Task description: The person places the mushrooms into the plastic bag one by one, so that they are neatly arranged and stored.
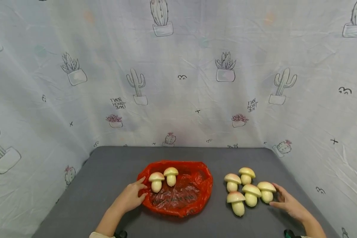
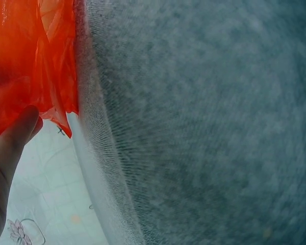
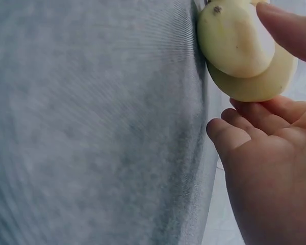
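Observation:
In the head view my left hand [image 1: 131, 195] touches the left rim of a red plastic bag [image 1: 208, 185], spread open like a shallow basin. Its thumb and fingers lie spread along that rim. Two toy mushrooms with pale yellow stems, a left one [image 1: 156, 182] and a right one [image 1: 171, 177], rest inside. My right hand [image 1: 291, 204] is at the rightmost mushroom [image 1: 267, 192] of a group on the table. Seen from the right wrist, the fingers touch the cap of a mushroom [image 3: 239, 41], while the thumb is apart from the fingers on its other side.
Several more mushrooms [image 1: 251, 195] stand close together left of my right hand. Grey cloth covers the table [image 1: 116, 165]. A white curtain [image 1: 181, 99] printed with cacti hangs behind and along both sides.

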Tool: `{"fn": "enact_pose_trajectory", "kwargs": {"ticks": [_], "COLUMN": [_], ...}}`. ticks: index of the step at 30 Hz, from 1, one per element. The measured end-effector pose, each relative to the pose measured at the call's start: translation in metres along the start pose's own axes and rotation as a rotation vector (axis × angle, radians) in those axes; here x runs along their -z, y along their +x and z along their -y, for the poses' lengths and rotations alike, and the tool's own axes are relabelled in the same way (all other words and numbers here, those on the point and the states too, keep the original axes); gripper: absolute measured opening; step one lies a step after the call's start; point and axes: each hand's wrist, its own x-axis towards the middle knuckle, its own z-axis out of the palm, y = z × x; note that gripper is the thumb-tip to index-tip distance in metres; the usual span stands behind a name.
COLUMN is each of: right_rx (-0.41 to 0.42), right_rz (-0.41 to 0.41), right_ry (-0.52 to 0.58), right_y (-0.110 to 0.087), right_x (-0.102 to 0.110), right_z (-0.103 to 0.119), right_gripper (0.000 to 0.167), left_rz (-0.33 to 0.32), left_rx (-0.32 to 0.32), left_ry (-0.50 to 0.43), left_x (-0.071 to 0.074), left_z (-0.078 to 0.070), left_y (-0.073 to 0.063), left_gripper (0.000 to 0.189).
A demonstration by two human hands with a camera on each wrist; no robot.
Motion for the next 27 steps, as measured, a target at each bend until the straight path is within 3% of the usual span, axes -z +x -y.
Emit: {"fn": "enact_pose_trajectory", "kwargs": {"ticks": [6, 18, 21, 27], "right_rx": [0.012, 0.12, 0.176, 0.185], "right_rz": [-0.02, -0.004, 0.028, 0.059], "right_ry": [0.002, 0.06, 0.074, 0.103], "right_y": [0.001, 0.013, 0.015, 0.016], "right_x": [-0.003, -0.003, -0.002, -0.002], "right_z": [-0.002, -0.005, -0.006, -0.006], "right_gripper": [0.091, 0.093, 0.09, 0.086], "left_rz": [-0.006, -0.028, -0.024, -0.027], "left_rx": [0.009, -0.013, -0.017, -0.018], "left_ry": [-0.01, 0.01, 0.015, 0.019], "left_x": [-0.001, -0.003, -0.002, -0.002], "left_z": [-0.002, 0.001, 0.0, 0.0], "left_y": [-0.003, -0.001, -0.001, -0.001], "left_gripper": [0.023, 0.023, 0.023, 0.021]}}
